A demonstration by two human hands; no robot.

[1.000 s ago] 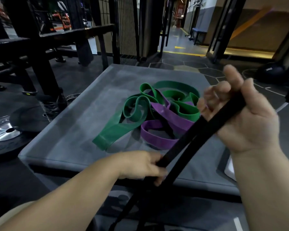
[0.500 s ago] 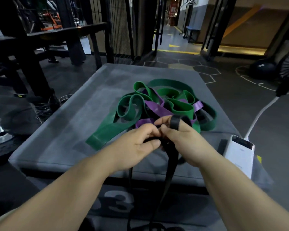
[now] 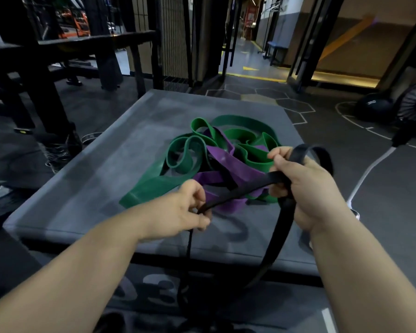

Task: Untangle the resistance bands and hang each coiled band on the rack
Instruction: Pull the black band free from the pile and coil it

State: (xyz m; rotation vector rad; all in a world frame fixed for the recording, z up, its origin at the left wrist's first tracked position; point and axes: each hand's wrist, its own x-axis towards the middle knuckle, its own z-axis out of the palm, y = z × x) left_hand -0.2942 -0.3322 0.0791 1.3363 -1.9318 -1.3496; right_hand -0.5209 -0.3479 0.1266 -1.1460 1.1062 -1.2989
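Pinches the black band [image 3: 277, 229] in the left hand [image 3: 178, 212], thumb and curled fingers closed on one strand, at about 7 o'clock of the heap. Holds a loop of the same band in the right hand [image 3: 308, 188], fingers wrapped round it, at about 4 o'clock of the heap. A short stretch spanning the two hands, the rest hanging past the near edge of the desk [image 3: 82, 188] toward 6 o'clock and out of sight.

Out at 12 o'clock from the hands, on the middle of the desk: the green band [image 3: 154, 186] and the purple band [image 3: 228, 162], tangled together, purple threaded through green loops.

Seems light, limp and rubbery: a flat strap with no stiffness, likely to stretch and spring back under pull, grippy rather than slick, hardly fragile. Best taken across the flat width near a fold, loops gathered one over another in the right hand, slack fed in by the left. Cannot tell of any snag between black strap and heap. No rack plainly made out.
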